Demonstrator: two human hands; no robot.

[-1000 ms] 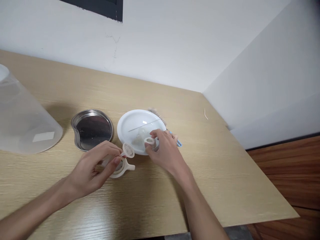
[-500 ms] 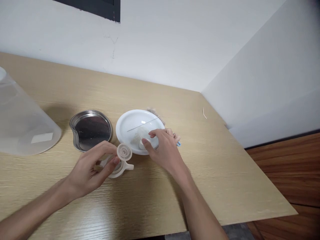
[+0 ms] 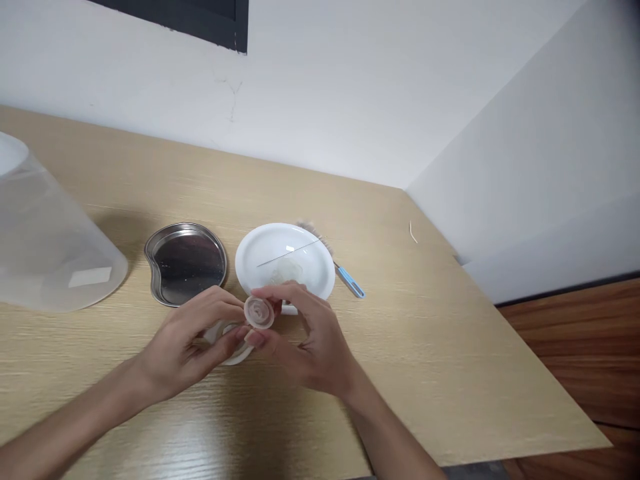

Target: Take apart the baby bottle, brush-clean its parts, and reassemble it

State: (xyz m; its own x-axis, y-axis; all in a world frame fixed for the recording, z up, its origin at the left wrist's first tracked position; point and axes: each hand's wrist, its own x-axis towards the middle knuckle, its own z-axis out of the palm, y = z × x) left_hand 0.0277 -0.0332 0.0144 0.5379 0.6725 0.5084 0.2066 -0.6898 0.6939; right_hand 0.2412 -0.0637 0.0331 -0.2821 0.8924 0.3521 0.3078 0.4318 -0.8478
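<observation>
A small translucent round cap with concentric rings [image 3: 259, 312] is pinched at its left edge by the thumb and forefinger of my left hand [image 3: 195, 337]. On its other side, the thumb and forefinger of my right hand [image 3: 315, 333] close around the same cap. Beneath my left hand shows part of a white ring-shaped plastic piece [image 3: 237, 359], mostly hidden by the fingers; whether it rests on the table I cannot tell. Just beyond my right hand is a white oval plate [image 3: 250, 257], holding a pale translucent clump [image 3: 287, 270] and crossed by a thin wire [image 3: 287, 254].
Left of the plate sits a kidney-shaped metal tray [image 3: 187, 260]. A large frosted plastic container [image 3: 55, 240] stands at the far left. A brush with a blue handle [image 3: 351, 281] lies behind the plate. A short pale strip [image 3: 413, 232] lies near the table's right edge.
My right hand has moved left and toward me from the plate to the cap, taking hold of it. My left hand stays on the cap. The brush's blue handle is now uncovered.
</observation>
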